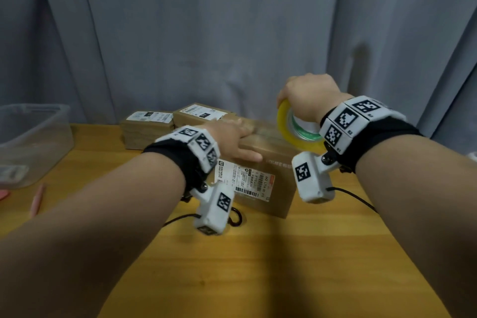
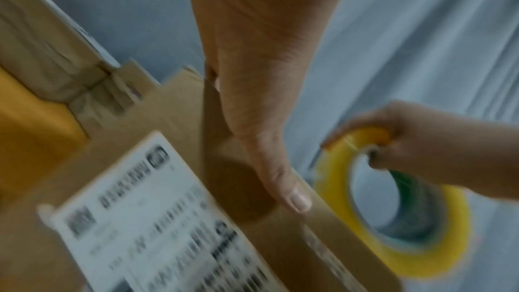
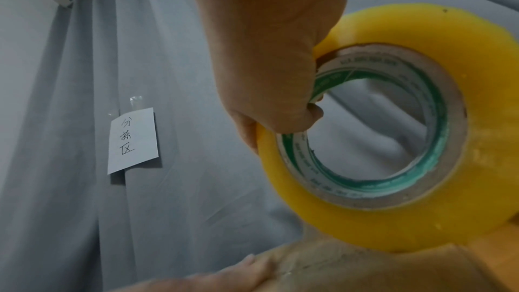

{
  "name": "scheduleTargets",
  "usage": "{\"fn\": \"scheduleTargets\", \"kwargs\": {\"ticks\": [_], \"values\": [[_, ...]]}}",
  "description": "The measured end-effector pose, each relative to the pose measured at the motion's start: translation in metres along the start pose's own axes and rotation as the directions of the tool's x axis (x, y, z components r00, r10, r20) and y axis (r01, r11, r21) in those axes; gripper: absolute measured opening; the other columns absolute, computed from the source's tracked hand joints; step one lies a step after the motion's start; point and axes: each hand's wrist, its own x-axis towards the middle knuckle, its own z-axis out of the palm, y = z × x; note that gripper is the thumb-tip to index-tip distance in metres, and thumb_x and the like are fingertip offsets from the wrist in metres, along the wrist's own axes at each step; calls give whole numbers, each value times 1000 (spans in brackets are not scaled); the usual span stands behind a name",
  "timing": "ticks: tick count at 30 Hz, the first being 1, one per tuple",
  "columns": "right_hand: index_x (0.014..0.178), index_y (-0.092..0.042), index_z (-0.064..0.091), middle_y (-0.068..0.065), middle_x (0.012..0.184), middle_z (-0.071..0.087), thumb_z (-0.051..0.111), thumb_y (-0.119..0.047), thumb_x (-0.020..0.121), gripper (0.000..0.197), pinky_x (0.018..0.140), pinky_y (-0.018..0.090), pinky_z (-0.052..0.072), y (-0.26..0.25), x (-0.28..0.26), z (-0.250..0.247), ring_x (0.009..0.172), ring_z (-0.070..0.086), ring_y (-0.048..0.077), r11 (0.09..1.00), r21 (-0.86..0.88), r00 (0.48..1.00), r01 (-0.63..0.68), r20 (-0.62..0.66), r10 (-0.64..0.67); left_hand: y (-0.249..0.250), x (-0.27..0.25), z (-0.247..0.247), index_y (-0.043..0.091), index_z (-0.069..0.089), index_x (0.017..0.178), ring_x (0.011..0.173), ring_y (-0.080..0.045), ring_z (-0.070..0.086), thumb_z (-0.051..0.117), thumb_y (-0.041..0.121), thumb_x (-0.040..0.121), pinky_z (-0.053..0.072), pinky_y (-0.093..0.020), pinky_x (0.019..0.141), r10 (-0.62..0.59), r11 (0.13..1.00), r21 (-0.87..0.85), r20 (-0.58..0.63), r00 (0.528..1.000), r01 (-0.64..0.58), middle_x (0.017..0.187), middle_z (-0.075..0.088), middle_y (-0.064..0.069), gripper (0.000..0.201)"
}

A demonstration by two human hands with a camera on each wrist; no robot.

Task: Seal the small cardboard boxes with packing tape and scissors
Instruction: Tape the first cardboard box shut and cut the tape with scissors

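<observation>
A brown cardboard box [image 1: 265,181] with a white shipping label [image 1: 245,178] sits mid-table. My left hand [image 1: 232,137] lies flat on its top, fingers straight, thumb along the front edge [image 2: 292,194]. My right hand [image 1: 309,98] grips a yellow roll of packing tape [image 1: 291,129] with fingers through its green-printed core [image 3: 365,141], holding it upright over the box's right end. The roll's lower edge sits at the box top [image 3: 365,270]. No scissors are clearly visible.
Two more labelled boxes [image 1: 147,129] [image 1: 204,115] stand behind, against a grey curtain [image 1: 232,33]. A clear plastic bin [image 1: 33,142] sits at the left, a pink stick [image 1: 37,200] near it. A paper note [image 3: 133,140] hangs on the curtain. Cables [image 1: 356,196] trail across the wooden table [image 1: 258,266].
</observation>
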Motion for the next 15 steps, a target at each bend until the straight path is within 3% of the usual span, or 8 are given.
{"fn": "scheduleTargets", "kwargs": {"ticks": [3,7,9,13,15], "values": [[116,-38,64,2,123,58,44,-7,90,44,78,39,38,4,-2,1,113,53,31,1000,16,1000,-17,-2,17,-33,-11,5,27,8,152,143,-20,22,31,83,72,16,-47,117,-40,998,44,-36,999,41,159,12,3,101],[115,-39,64,2,122,58,45,-5,89,46,78,39,40,2,-2,2,112,54,30,999,28,1000,-19,-2,19,-33,-10,7,18,14,152,146,-21,13,29,86,70,10,-46,118,-69,994,80,-94,993,77,158,17,-2,107],[114,-40,64,1,122,58,45,-5,89,47,79,39,40,1,-2,1,112,54,29,999,31,1000,-18,-9,18,-11,-4,4,17,16,151,146,-22,10,30,85,71,10,-47,119,-13,997,74,-127,992,23,159,14,-4,106],[117,-37,64,2,123,58,45,-7,91,44,81,39,40,-2,0,0,113,54,29,1000,10,1000,-5,-7,5,27,3,10,16,21,149,143,-24,24,41,79,76,25,-45,114,112,991,-53,-166,980,-122,157,21,-6,98],[120,-35,61,2,125,58,45,-6,89,46,80,38,40,1,2,3,114,54,29,1000,16,1000,5,-14,-5,26,6,10,16,20,150,143,-23,23,46,70,81,24,-42,115,148,984,-69,-180,972,-163,158,18,-5,91]]}}
